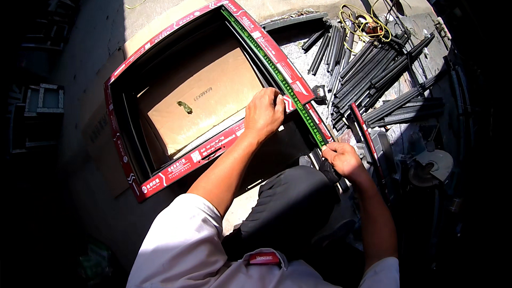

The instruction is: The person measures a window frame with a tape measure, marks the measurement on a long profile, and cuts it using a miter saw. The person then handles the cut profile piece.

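The right hand was clamped on the numbered green tape, which ran along the red frame and past its near right corner. The left hand curled near that corner, its grip unclear. White lettering covered the frame; dark print marked the cardboard.

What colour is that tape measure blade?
The tape measure blade is green with dark markings, best seen in the head view.

Frame at eleven o'clock — tape measure along its two-o'clock side, cardboard beneath, leaf on cardboard. Bars heaped at two o'clock.
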The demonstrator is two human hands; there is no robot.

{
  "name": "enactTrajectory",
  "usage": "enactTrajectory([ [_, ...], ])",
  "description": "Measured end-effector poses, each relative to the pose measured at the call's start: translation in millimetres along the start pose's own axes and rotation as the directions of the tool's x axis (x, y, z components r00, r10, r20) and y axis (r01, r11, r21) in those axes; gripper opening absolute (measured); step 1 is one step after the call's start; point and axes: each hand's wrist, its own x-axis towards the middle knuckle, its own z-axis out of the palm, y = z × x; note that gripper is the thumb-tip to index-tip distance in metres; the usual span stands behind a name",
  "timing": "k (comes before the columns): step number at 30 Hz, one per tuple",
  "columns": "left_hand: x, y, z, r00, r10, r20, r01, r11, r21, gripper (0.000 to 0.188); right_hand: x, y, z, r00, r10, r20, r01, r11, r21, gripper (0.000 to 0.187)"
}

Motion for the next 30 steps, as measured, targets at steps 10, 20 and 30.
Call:
enactTrajectory([
  [10,-0.5,-1.0,-1.5,1.0,-0.007,-0.007,0.007,1.0,-0.01,0.02,-2.4,-18.5,-2.0,0.994,0.107,0.034,-0.108,0.994,0.008,0.029],
  [20,-0.1,-1.5,0.0,0.999,0.016,-0.048,-0.017,0.999,-0.027,0.017,9.8,-5.7,-3.5,0.993,0.11,0.038,-0.109,0.994,-0.011,0.029],
  [30,0.3,-2.1,2.2,0.999,-0.001,-0.044,-0.001,0.999,-0.04,0.016,9.8,-11.2,-11.7,0.997,0.081,-0.015,-0.082,0.984,-0.16,0.032],
])
